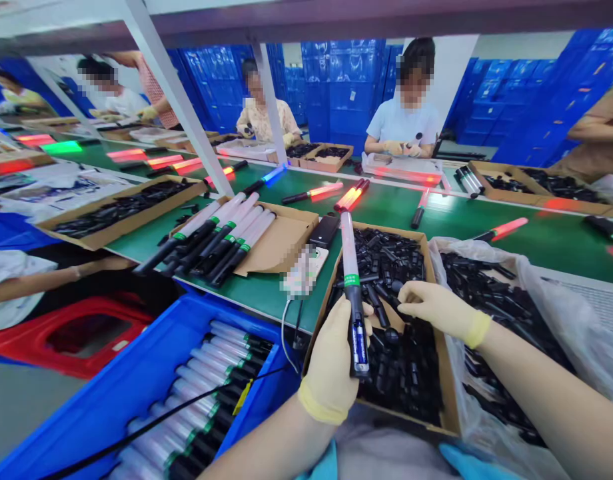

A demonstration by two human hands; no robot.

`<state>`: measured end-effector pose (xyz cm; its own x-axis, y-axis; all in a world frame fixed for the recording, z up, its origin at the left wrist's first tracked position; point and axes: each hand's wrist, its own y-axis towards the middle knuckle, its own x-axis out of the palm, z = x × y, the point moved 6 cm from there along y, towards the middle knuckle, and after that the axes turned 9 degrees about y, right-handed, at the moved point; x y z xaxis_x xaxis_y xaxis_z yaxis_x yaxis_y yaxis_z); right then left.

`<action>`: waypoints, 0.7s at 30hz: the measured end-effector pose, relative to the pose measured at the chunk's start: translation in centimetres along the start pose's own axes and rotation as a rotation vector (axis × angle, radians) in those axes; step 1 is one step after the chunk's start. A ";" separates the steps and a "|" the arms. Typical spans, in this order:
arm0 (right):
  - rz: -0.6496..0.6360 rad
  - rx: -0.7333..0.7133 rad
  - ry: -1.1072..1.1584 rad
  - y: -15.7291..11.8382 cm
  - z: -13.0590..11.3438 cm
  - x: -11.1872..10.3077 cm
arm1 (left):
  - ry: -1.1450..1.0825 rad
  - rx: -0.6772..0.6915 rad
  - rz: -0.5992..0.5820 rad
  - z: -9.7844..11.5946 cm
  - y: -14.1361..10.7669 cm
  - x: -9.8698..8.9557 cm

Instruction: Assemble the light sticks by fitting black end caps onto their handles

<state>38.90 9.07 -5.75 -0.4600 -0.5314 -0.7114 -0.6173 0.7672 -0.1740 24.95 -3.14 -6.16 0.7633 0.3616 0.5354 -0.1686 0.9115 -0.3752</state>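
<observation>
Fingers (336, 333) of gloved left hand (331, 363) clamped around light wand (353, 293); right hand (439, 310), fingers curled together, dipped into cardboard box (449, 393) of black caps (401, 373).

We see a long green table (411, 213). On it sit a flat cardboard tray (281, 243) of wands, an open box (439, 373) full of small black parts, a phone (306, 267), and glowing wands (351, 195) (red ones mostly) lying loose.
</observation>
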 end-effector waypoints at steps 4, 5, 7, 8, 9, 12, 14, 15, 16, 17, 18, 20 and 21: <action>-0.001 -0.031 0.468 -3.8 -1.5 0.2 | 0.036 0.062 -0.048 -0.4 -0.1 1.3; 0.007 -0.038 0.607 -4.7 -1.9 0.3 | 0.050 0.063 -0.078 -0.6 -0.2 1.7; 0.039 -0.045 0.802 -6.3 -2.6 0.3 | 0.084 0.048 -0.139 -1.0 -0.4 2.7; 0.070 -0.047 0.832 -7.0 -2.8 0.0 | 0.089 0.045 -0.157 -1.1 -0.6 3.0; 0.122 -0.054 0.846 -7.6 -2.8 -0.4 | 0.088 0.049 -0.169 -1.1 -0.7 3.3; 0.283 -0.077 0.854 -9.2 -2.4 -2.1 | 0.068 0.046 -0.171 -1.3 -0.8 3.8; 0.305 -0.086 0.850 -9.9 -2.3 -2.6 | 0.076 0.027 -0.175 -1.6 -0.9 4.1; 0.290 -0.083 0.834 -10.2 -2.4 -2.5 | 0.087 0.021 -0.190 -1.7 -1.0 4.4; 0.279 -0.081 0.809 -10.4 -2.6 -2.4 | 0.096 0.022 -0.213 -1.8 -1.1 4.6; 0.277 -0.082 0.784 -10.6 -2.8 -2.3 | 0.103 0.028 -0.236 -1.8 -1.2 4.9; 0.278 -0.085 0.765 -10.7 -3.1 -2.2 | 0.106 0.039 -0.256 -1.8 -1.3 5.2; 0.274 -0.092 0.764 -10.9 -3.5 -1.8 | 0.116 0.056 -0.274 -1.8 -1.4 5.6; 0.263 -0.092 0.779 -10.9 -3.5 -1.6 | 0.130 0.062 -0.272 -1.8 -1.4 5.6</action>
<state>44.13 0.28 -0.32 -0.8866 -0.4608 -0.0399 -0.4615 0.8870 0.0128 30.65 -2.77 -3.98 0.8583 0.0785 0.5071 0.0178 0.9831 -0.1823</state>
